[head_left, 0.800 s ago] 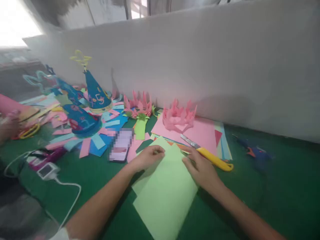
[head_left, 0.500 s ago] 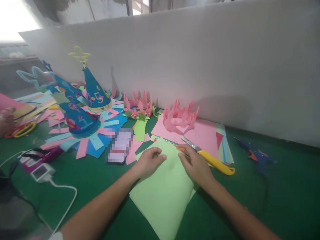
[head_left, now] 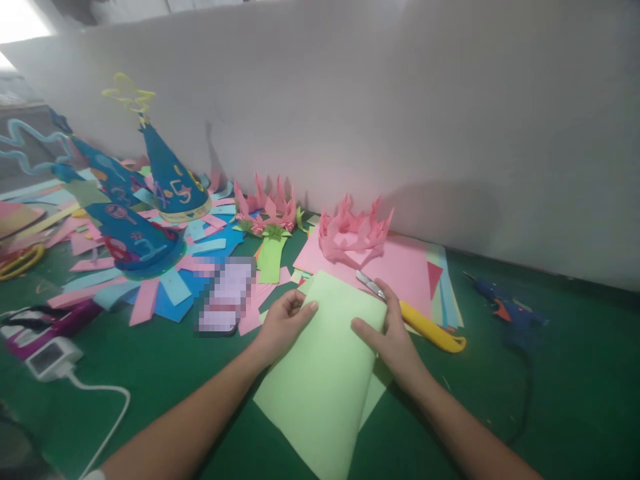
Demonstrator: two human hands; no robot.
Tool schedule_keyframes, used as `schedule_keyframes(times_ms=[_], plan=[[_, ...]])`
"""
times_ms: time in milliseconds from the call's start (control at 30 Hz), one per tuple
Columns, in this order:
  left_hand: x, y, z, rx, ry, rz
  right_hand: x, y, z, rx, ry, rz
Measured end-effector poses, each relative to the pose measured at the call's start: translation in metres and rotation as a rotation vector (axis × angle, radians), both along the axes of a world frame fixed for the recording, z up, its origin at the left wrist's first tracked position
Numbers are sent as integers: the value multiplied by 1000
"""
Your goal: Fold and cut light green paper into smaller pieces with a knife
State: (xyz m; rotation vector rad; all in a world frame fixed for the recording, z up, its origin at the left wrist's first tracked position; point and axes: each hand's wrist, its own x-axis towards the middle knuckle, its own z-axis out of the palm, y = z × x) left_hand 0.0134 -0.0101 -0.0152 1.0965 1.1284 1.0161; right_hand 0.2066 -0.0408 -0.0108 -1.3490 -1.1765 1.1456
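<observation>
A sheet of light green paper (head_left: 325,380), bent over on itself, lies in front of me, with more green paper showing under its right side. My left hand (head_left: 285,327) pinches its upper left edge, thumb on top and fingers curled. On the opposite side my right hand (head_left: 393,337) grips the right edge, its thumb on the face and its fingers partly hidden behind. Just beyond that hand rests a yellow-handled utility knife (head_left: 433,327), its metal end pointing up and left.
Behind the paper stand a pink paper crown (head_left: 355,233) and a pink-and-green one (head_left: 267,210). Blue cone hats (head_left: 173,177) and paper strips crowd the left, near a phone (head_left: 225,293) and a white-cabled device (head_left: 55,360). A blue glue gun (head_left: 510,310) lies right.
The right hand has shifted outward to the paper's right edge, and the top of the sheet now looks wider and more bent over. The view has turned slightly right.
</observation>
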Motion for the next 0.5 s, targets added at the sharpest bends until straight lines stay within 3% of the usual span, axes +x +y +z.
schedule_keyframes(times_ms=[133, 233, 500], plan=[[0, -2, -4, 45, 19, 42, 1, 0, 4, 7, 233, -5], [0, -2, -7, 100, 34, 73, 1, 0, 5, -77, 357, -2], [0, -2, 1, 107, -17, 156, -8, -12, 24, -314, 339, 58]])
